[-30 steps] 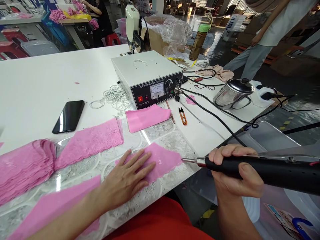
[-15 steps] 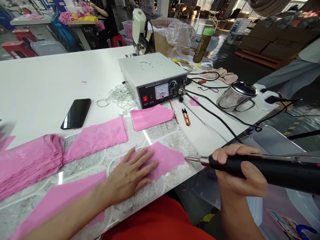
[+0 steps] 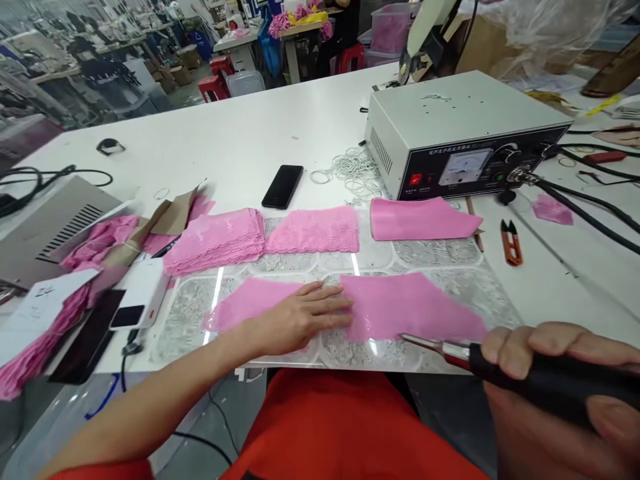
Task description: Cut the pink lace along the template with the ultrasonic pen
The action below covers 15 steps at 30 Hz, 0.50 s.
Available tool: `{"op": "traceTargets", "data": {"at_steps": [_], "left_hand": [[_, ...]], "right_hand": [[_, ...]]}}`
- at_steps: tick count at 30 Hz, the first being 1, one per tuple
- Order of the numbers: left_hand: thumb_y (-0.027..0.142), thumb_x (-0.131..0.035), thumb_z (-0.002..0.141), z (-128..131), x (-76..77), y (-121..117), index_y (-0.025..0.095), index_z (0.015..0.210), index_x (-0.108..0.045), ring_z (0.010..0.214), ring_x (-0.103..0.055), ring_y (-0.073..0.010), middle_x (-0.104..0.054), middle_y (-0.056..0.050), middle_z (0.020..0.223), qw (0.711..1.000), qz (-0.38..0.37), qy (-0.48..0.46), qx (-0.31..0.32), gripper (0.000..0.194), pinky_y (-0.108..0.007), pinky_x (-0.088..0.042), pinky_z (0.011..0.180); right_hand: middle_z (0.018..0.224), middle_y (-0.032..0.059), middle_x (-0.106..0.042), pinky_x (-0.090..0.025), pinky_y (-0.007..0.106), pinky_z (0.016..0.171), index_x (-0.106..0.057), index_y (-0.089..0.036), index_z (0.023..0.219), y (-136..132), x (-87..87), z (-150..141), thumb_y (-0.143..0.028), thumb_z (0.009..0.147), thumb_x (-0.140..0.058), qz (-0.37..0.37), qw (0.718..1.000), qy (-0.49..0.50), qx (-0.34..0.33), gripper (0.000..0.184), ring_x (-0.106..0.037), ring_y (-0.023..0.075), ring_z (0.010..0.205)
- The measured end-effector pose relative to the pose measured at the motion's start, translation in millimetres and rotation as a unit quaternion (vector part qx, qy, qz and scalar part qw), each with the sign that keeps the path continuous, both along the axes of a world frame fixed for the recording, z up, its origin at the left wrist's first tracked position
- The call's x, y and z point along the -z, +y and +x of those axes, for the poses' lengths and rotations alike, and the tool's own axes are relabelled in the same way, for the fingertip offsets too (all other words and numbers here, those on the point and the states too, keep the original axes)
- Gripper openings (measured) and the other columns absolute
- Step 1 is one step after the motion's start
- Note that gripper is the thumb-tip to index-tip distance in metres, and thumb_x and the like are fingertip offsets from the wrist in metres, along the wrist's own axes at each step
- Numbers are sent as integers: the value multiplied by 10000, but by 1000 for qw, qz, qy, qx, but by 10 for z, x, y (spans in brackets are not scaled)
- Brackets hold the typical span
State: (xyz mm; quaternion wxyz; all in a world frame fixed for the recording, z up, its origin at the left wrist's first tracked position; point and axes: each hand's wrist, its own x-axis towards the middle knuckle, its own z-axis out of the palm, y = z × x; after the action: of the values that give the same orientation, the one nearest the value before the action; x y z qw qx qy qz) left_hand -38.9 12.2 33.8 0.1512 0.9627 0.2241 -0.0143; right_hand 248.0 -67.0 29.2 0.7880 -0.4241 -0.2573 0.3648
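Pressing is suggested at the left hand, which is laid flat near the centre of the frame, fingers a little apart, nothing gripped. Its fingertips are set over the left edge of a thin pink fabric sheet with a slanted right end, placed right of centre on a grey marbled mat. A second pale-pink fabric piece is partly covered by the same hand.

At lower right, a black-handled, pen-like tool with a tapering metal tip is grasped in the right hand, fingers curled round the grip.

Change noted: half a second ago the tip was at the right-hand corner of the pink sheet; now it is held at the lower edge. More of the sheet is exposed, and the view has been swung toward the left of the table. Judged from this, the lower edge is now being worked on, with the sheet steadied from its left end. Whether the fabric has been marked or cut cannot be told.

Above, a layered pink fabric stack is seen.
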Motion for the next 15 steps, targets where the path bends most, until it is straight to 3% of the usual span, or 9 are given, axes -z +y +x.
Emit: {"op": "traceTargets", "data": {"at_steps": [3, 7, 15], "left_hand": [[63, -378, 898, -4, 67, -28, 224, 1382, -459, 1431, -236, -217, -358, -9, 1502, 1000, 11, 10, 17, 517, -464, -214, 1168], [87, -364, 934, -9, 142, -41, 253, 1400, -431, 1441, -196, -204, -336, 1, 1512, 999, 35, 10, 21, 499, -452, -200, 1171], [119, -373, 945, -12, 190, -52, 273, 1402, -428, 1439, -209, -207, -343, 7, 1511, 998, 54, 13, 23, 485, -430, -195, 1170]], "right_hand": [[703, 15, -529, -408, 374, 412, -648, -211, 785, 73, -92, -267, -252, 595, -608, 81, 992, -64, -79, 198, -476, 133, 441], [762, 3, -548, -452, 348, 448, -629, -213, 875, 97, -72, -407, -278, 682, -615, 112, 977, -77, -166, 205, -511, 125, 477], [808, 7, -561, -482, 349, 508, -607, -208, 898, 76, -62, -575, -286, 729, -628, 108, 969, -102, -196, 187, -535, 132, 533]]}}
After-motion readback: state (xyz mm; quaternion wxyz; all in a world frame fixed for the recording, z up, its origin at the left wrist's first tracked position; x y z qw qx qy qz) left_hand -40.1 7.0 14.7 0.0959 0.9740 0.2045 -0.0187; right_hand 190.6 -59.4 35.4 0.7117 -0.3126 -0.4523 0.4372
